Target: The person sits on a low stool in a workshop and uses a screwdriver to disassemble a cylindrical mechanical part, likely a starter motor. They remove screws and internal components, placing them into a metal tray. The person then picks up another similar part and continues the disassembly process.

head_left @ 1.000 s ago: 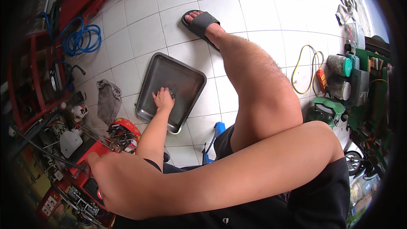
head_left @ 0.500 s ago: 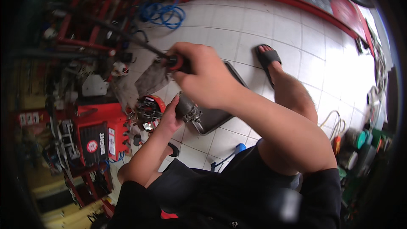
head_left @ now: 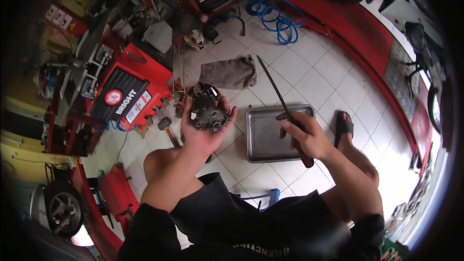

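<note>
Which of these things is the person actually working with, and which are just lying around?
In hand, or seemingly part of the work:
Dark metal part, in the left hand
Long-shafted tool, in the right hand
Tray, probably, partly behind the right hand

Apparently just lying about:
Grey rag
Coiled blue hose
Hammer-like tool

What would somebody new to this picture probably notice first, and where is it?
Probably the dark, knobbly metal part cradled in the person's left grip, just left of centre, and the long, dark-shafted tool in the right grip, its tip pointing up and leftward. The red machine with a black panel, at the picture's left, also stands out, as does the grey metal tray on the white tiled floor.
</note>
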### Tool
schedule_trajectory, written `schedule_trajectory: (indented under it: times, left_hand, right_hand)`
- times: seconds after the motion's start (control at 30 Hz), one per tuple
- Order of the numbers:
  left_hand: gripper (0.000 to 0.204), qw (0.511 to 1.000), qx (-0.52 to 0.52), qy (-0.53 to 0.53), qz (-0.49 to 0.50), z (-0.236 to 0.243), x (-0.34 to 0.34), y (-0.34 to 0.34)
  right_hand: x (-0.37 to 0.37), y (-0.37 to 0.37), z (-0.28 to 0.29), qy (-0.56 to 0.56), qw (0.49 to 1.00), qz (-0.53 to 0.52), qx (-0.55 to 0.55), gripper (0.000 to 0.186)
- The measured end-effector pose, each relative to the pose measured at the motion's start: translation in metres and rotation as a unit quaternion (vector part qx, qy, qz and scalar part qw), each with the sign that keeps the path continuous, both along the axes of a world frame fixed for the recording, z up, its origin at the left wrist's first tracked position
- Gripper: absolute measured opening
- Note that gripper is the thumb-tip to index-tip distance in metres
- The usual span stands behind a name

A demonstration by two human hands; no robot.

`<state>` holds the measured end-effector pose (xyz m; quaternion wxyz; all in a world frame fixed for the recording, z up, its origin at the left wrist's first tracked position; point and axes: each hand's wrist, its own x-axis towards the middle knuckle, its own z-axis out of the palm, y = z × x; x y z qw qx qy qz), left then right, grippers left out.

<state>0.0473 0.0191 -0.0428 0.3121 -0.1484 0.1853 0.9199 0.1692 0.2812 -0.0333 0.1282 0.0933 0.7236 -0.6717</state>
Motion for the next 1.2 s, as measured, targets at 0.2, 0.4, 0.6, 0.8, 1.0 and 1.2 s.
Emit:
schedule_trajectory:
  times: [0.2,0.4,0.6,0.8,1.0,1.2]
  left_hand:
    - [0.053,0.997,-0.044,0.011,-0.069,-0.026,-0.013,0.005]
    - [0.058,0.972,-0.169,0.136,-0.085,-0.037,-0.007,0.016]
    - [0.051,0.868,-0.271,0.415,-0.035,-0.032,0.007,0.032]
    - [0.071,0.755,-0.316,0.575,-0.025,-0.029,0.017,0.047]
    - [0.076,0.721,-0.308,0.617,-0.064,-0.033,0.024,0.051]
    - [0.078,0.713,-0.288,0.637,-0.047,-0.038,0.022,0.057]
  right_hand:
    - [0.004,-0.009,-0.022,-0.012,0.997,-0.011,-0.076,0.031]
    - [0.002,-0.030,-0.025,-0.092,0.993,0.010,-0.068,0.032]
    - [0.011,-0.035,-0.022,-0.096,0.981,0.031,-0.166,0.044]
    - [0.011,-0.036,-0.014,-0.113,0.968,-0.005,-0.222,0.053]
    - [0.012,-0.041,-0.026,-0.097,0.973,0.013,-0.207,0.042]
    - [0.011,-0.048,-0.036,-0.075,0.968,-0.052,-0.235,0.027]
